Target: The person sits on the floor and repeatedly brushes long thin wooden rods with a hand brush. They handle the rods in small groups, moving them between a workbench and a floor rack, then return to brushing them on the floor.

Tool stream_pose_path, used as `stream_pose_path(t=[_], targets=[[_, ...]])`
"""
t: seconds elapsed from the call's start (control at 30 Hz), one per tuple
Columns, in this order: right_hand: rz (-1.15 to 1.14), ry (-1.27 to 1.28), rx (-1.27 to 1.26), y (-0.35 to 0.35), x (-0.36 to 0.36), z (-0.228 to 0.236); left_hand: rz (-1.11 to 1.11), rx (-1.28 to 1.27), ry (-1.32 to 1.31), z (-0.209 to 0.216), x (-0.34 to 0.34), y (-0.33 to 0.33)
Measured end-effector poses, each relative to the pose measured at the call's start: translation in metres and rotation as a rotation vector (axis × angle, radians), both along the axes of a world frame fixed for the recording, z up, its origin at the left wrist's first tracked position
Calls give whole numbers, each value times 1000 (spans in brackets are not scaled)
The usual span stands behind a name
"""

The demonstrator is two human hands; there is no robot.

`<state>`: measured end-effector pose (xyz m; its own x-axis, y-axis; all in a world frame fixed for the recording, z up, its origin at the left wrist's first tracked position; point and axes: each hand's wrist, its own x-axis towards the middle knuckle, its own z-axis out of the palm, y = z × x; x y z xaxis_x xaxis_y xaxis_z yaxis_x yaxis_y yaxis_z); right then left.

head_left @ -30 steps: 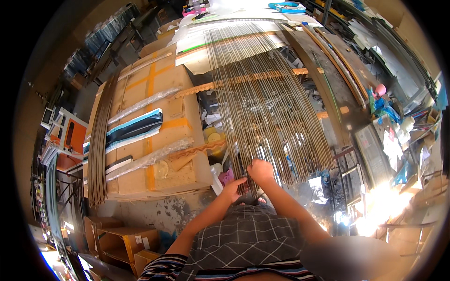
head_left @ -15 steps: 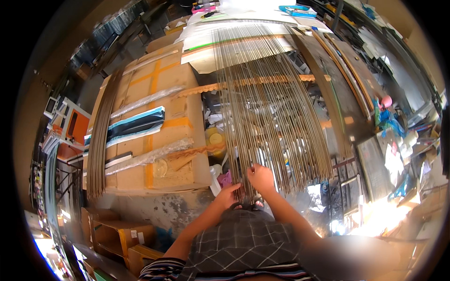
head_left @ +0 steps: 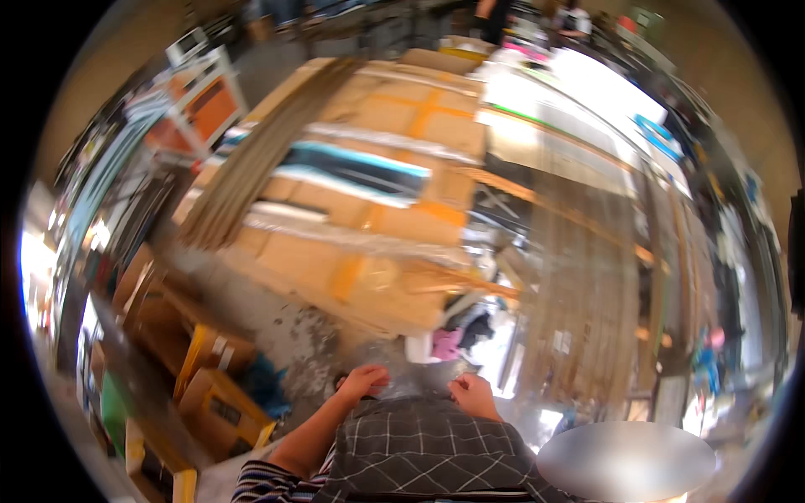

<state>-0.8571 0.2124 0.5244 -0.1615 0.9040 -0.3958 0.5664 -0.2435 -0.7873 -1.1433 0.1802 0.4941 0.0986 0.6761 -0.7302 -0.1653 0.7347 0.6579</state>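
I see stacked cardboard sheets [head_left: 369, 193] ending just ahead, bare concrete floor [head_left: 293, 335] below. My left hand [head_left: 362, 381] and right hand [head_left: 471, 394] curl low over checked cloth [head_left: 419, 444]; blur hides their grip.

The view has swung left and blurred. The stacked cardboard boxes [head_left: 377, 193], earlier left of centre, now fill the middle, and the hanging strands [head_left: 587, 285] have slid to their right. Both hands have come down off the strands: the left hand [head_left: 362, 382] and right hand [head_left: 471, 394] now sit below the boxes, at the top edge of the checked cloth [head_left: 419, 457], fingers curled.
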Motion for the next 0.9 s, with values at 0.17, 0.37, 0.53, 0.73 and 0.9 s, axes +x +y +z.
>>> stream_pose_path(t=[0.17,0.37,0.53,0.73,0.9], targets=[[301,166,-228,26,-167,-4,271,31,-22,3,-147,-60],[495,301,-419,82,-360,0,773,51,-69,28,-265,-114],[294,512,-586,146,-469,11,921,26,-154,18,-309,-110],[-5,840,-610,223,-592,-29,833,-79,-77,18,-381,-78],[-294,1072,-712,254,-680,-50,950,-147,15,23,-441,-55]])
